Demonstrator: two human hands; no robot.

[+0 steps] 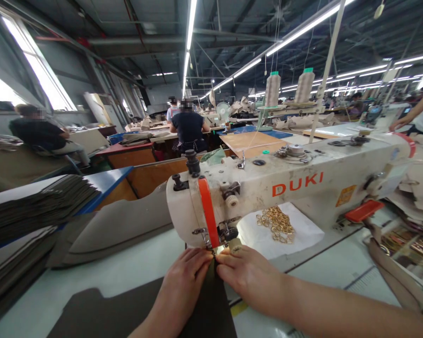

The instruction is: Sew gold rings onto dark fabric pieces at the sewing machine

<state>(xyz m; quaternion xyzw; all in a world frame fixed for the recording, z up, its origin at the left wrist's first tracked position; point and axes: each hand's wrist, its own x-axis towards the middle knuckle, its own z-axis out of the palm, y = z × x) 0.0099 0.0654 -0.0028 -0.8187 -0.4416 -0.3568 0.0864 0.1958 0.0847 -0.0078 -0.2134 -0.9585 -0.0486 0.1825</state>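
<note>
A white DUKI sewing machine (296, 188) stands across the table, its needle end with an orange guard toward me. My left hand (185, 277) and my right hand (248, 277) lie side by side just under the needle, fingers pressed down and pinched on a narrow strip of dark fabric (211, 305) that runs toward me. A larger dark piece (102, 312) lies on the pale table at the lower left.
A pile of gold metal rings (277, 224) sits on white paper (303, 234) under the machine arm. Stacked dark sheets (35, 206) and grey panels (120, 225) lie at left. Two thread cones (288, 88) stand behind. Other people sit at benches beyond; an arm (416, 115) reaches in at right.
</note>
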